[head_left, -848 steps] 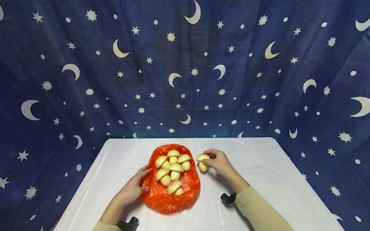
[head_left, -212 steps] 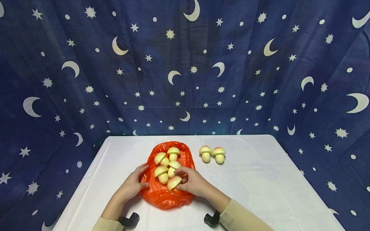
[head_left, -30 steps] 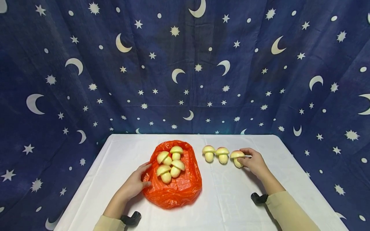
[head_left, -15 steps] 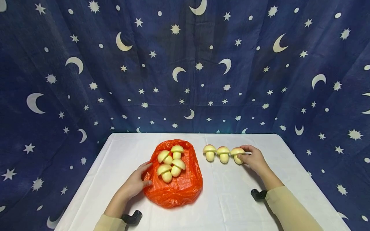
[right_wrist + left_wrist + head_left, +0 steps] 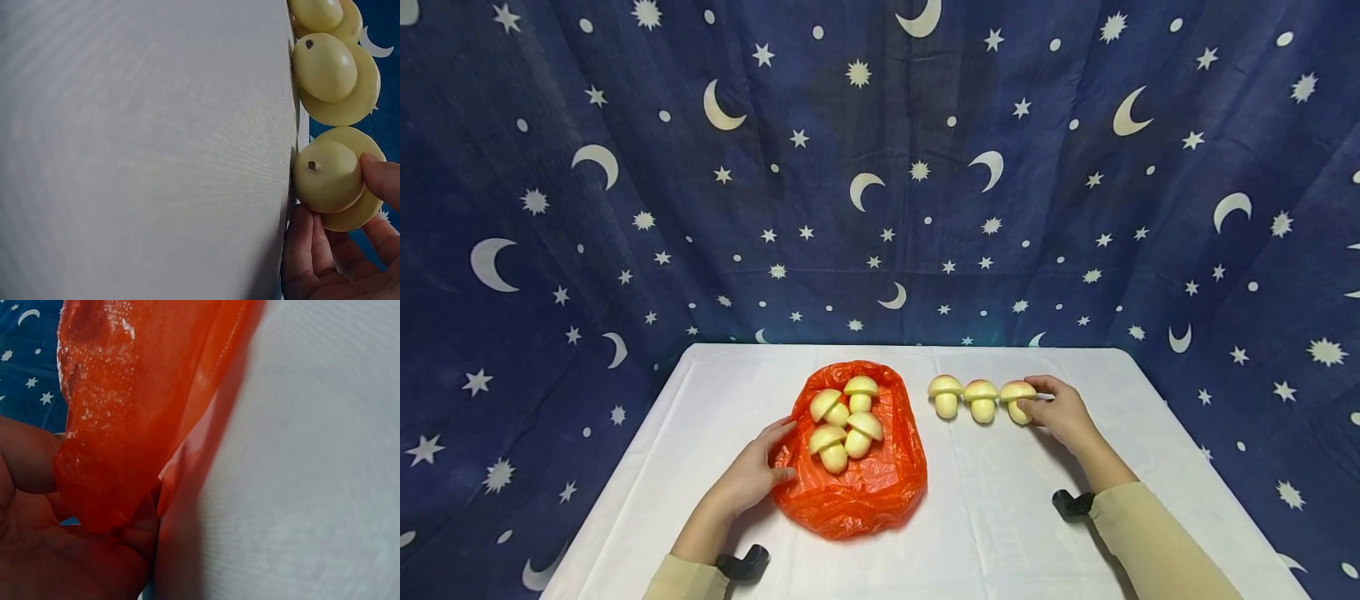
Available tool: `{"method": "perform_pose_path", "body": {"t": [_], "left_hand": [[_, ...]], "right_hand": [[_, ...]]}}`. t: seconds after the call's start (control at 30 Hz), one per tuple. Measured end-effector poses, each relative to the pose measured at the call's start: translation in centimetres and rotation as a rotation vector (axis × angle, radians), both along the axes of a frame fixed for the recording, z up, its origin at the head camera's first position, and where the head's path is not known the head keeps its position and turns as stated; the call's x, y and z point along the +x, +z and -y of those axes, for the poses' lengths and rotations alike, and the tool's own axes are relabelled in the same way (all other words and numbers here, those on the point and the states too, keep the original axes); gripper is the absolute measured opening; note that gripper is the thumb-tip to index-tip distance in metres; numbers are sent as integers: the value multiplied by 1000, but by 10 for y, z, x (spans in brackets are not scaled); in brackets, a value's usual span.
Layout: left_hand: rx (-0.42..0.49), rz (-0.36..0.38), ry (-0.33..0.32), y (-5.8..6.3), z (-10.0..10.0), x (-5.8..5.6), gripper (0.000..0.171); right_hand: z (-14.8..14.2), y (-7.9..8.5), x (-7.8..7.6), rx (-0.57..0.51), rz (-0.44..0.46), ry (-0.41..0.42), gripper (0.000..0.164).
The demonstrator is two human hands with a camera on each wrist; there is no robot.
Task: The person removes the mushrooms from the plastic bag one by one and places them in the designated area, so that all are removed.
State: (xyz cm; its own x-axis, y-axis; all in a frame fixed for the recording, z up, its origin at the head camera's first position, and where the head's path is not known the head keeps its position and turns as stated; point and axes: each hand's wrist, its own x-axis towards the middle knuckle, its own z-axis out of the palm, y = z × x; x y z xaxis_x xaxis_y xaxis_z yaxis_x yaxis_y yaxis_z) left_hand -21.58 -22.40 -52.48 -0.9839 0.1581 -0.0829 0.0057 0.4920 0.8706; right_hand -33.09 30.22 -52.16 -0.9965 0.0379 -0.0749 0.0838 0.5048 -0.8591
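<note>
My left hand (image 5: 748, 473) holds the left rim of a red plastic bag (image 5: 850, 510), its edge lying between thumb and fingers (image 5: 28, 453). Several pale yellow toy mushrooms (image 5: 832, 450) lie inside the open bag. To the bag's right, two mushrooms (image 5: 946, 400) (image 5: 982, 403) lie side by side on the white table, caps toward the back. At the row's right end my right hand (image 5: 1060, 410) pinches a third toy mushroom (image 5: 328, 176) between thumb and fingers. Its cap is right beside the middle one's, and a small dark spot shows on its stem end.
A white cloth covers the table (image 5: 1000, 517). Behind it and along both sides hangs a dark blue curtain (image 5: 820, 208) with moons and stars. Black wrist mounts (image 5: 743, 565) sit at both sleeves.
Over the longer span, mushrooms have gone from the bag to a row on the table. In the last second my right hand slid the third one slightly back, up against the row.
</note>
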Motion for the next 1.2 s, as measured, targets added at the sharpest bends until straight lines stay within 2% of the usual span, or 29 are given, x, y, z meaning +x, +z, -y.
{"method": "perform_pose_path", "body": {"t": [0.33,0.97,1.2], "left_hand": [[-1,8,9,-1,-1,0,79],[-3,3,20,0,-3,-1,80],[-9,2,31,-1,-3,0,80]], "right_hand": [[-2,-1,2,-12,-14,4,62],[-19,5,15,-7,-32,-28,63],[-23,10,20,-3,-77,-19,63]]}}
